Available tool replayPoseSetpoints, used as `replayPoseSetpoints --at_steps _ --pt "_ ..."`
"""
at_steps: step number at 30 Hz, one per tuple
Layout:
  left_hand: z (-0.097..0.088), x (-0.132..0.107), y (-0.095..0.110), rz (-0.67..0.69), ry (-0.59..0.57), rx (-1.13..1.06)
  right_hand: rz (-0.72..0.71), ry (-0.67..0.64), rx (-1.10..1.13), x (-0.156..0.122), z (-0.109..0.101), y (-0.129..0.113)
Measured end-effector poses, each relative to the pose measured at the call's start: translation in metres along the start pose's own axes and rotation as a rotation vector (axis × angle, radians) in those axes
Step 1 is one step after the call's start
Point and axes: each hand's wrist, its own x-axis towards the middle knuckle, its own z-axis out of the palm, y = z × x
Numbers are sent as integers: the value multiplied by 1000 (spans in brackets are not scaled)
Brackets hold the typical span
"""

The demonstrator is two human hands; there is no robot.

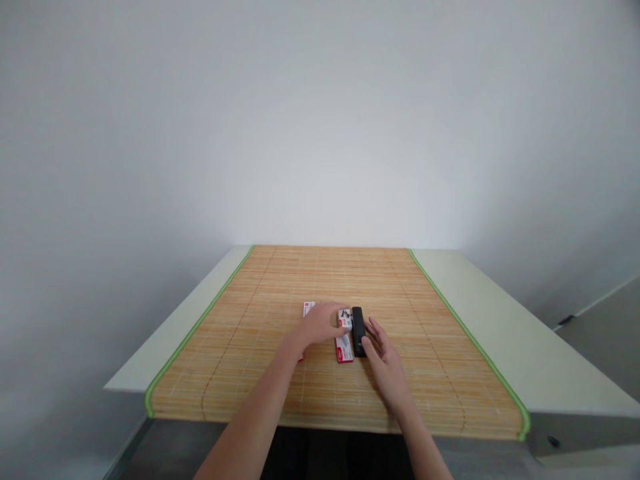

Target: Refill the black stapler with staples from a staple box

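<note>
The wall point(320, 120) fills the upper half of the frame and both its sides in front of you. Below it, your table point(475, 300) spreads across the lower half, its pale top showing at left and right. The mat point(340, 273) runs down the middle of the table, green along its side edges, its near end at the bottom of the frame.

Your left hand point(320, 322) comes up from the bottom, just left of the lower centre; your right hand point(386, 360) is to the right of it. Under your left wrist lies the left pack point(309, 307), red and white, its ends showing above and below (the middle is hidden). The black object point(359, 332) lies lengthwise right of the lower centre, and your right thumb is at its right edge, the fingers loose and spread, grasping nothing. Just left of it lies the right pack point(344, 352), also red and white. Over its far end is the small box point(345, 319), between your left fingers and thumb; you cannot tell whether they pinch it.
</note>
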Motion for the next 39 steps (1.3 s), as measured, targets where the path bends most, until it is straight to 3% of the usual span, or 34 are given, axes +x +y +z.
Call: replayPoseSetpoints --at_steps 3,8,11,14,17,24,32,39 --pt "1 16 -15 40 -55 48 7 -9 17 1 1 3" --pt "-13 25 -44 4 3 122 3 -12 6 2 1 7" --pt "-21 21 -48 15 76 107 4 -9 -10 2 1 8" --pt "-20 3 -31 -3 203 50 13 -3 -22 3 1 9" --pt "-7 -27 -1 -46 266 13 -2 9 -89 2 3 8" --pt "27 -84 57 -151 269 38 -287 74 -687 7 2 -7" --pt "46 -100 94 -331 443 345 -343 -384 -862 61 -12 -33" --pt "60 -93 99 -451 441 382 -354 -517 -767 78 -12 -32"
